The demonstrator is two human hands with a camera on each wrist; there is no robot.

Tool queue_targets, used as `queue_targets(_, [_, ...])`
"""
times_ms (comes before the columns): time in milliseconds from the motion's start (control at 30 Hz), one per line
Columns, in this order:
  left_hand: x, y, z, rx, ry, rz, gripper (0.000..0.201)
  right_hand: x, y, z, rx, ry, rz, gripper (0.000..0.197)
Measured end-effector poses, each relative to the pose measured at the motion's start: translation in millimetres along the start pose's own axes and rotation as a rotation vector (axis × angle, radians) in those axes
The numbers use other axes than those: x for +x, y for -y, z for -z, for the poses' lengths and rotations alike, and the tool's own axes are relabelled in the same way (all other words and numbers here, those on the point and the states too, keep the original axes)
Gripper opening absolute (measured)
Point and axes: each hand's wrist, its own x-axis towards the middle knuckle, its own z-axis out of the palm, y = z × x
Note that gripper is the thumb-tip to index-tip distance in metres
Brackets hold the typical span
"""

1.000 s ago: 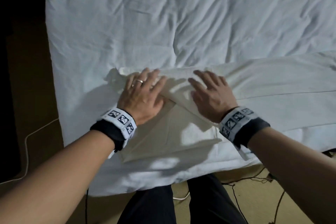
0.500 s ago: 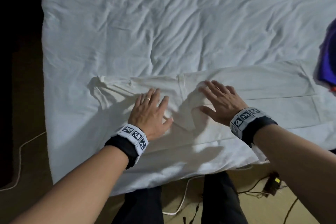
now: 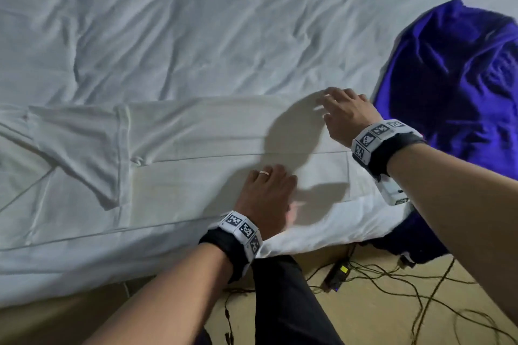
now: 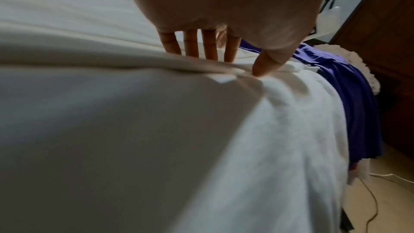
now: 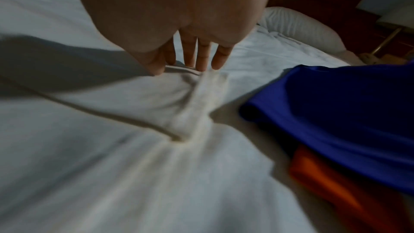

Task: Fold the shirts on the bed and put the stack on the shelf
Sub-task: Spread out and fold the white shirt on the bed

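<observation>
A white shirt (image 3: 196, 134) lies flat along the near edge of the bed, folded lengthwise with a sleeve turned in at the left. My left hand (image 3: 266, 193) presses flat on its near right part, fingers straight (image 4: 197, 45). Near the shirt's far right corner my right hand (image 3: 344, 112) hovers or touches with spread fingers (image 5: 201, 56); the cloth (image 5: 201, 98) under it is bunched. Neither hand grips anything. A crumpled blue shirt (image 3: 454, 81) lies at the right, with an orange garment (image 5: 331, 183) beneath it in the right wrist view.
The white bed sheet (image 3: 196, 22) is wrinkled and spreads far behind the shirt. Cables and a small black device (image 3: 336, 274) lie on the tan floor below the bed edge. A pillow (image 5: 300, 27) and dark wood furniture (image 4: 385, 33) stand beyond.
Both hands have slid to the right along the white shirt, from the sleeve end to the far right end. The blue shirt has come into view.
</observation>
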Motion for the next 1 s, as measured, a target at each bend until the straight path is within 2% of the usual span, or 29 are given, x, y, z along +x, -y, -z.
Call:
queue_targets(133, [37.1, -41.0, -7.8, 0.001, 0.011, -0.061, 0.048, 11.6, -31.9, 5.3, 0.029, 0.005, 0.030, 0.043])
queue_targets(333, [65.9, -82.0, -17.6, -0.019, -0.057, -0.088, 0.025, 32.2, -37.6, 9.9, -0.016, 0.056, 0.070, 0.054])
queue_targets(467, [69.4, -90.7, -21.5, 0.035, -0.106, -0.105, 0.011, 38.9, -37.0, 15.4, 0.049, 0.086, 0.065, 0.029])
queue_targets(533, [70.3, -89.8, -12.2, -0.024, -0.131, -0.081, 0.008, 37.9, -36.1, 22.5, 0.144, 0.117, 0.035, 0.019])
queue_targets(600, [66.2, -85.6, 3.3, -0.139, -0.169, -0.015, 0.020, 34.9, -31.5, 35.9, 0.266, 0.142, -0.027, 0.010])
queue_targets(767, [30.7, -56.1, 42.2, -0.373, -0.372, 0.214, 0.022, 28.5, 2.4, 85.8, 0.492, 0.140, -0.046, 0.008])
queue_targets(900, [-20.4, -18.3, 64.3, -0.446, -0.483, 0.400, 0.016, 25.1, 62.8, 118.2, 0.610, 0.106, 0.023, 0.015])
queue_targets(1000, [-69.9, 19.1, 69.3, -0.529, -0.534, 0.479, 0.014, 24.5, 128.1, 135.4, 0.672, 0.097, 0.049, 0.016])
